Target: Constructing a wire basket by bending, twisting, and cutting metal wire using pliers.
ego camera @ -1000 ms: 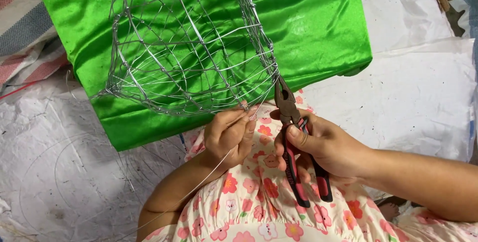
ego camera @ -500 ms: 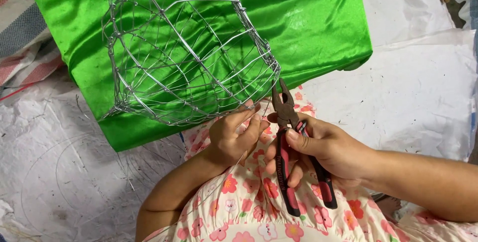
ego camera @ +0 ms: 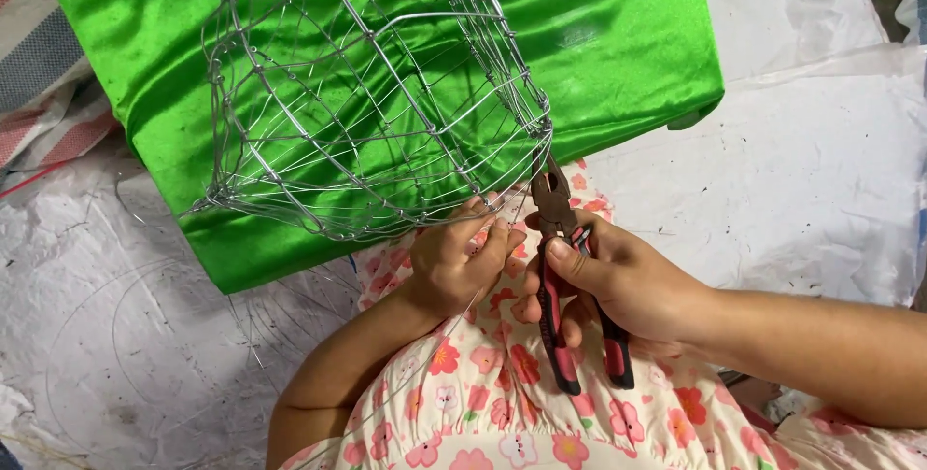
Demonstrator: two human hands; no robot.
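— What's she got in her hands there?

— The right hand (ego camera: 628, 282) is closed around a pair of pliers (ego camera: 570, 277) with red and black handles. The thumb lies on top of one handle and the fingers curl under. The nose of the pliers points up at the bottom rim of a wire basket (ego camera: 377, 93), right at its nearest corner.

— Are the pliers biting anything?

— Can't tell from here. The tips sit right against the rim wire, but whether they actually clamp it is too fine to see.

— And the other hand?

— The left hand (ego camera: 463, 257) is curled nearly shut just beside the pliers, its fingertips pinching at the rim of the basket, and a thin wire seems to run down from them.

— Where's the basket itself?

— Tilted on its side, the open frame lying over a shiny green cloth (ego camera: 618, 35) that is spread across the top of the scene. Its lower edge hangs just above her lap, over a floral dress (ego camera: 502, 412) in pink and cream.

— What's under it all?

— White plastic sheeting (ego camera: 811, 170) on the floor, crumpled and scuffed, and a striped fabric (ego camera: 39, 74) off at the left.
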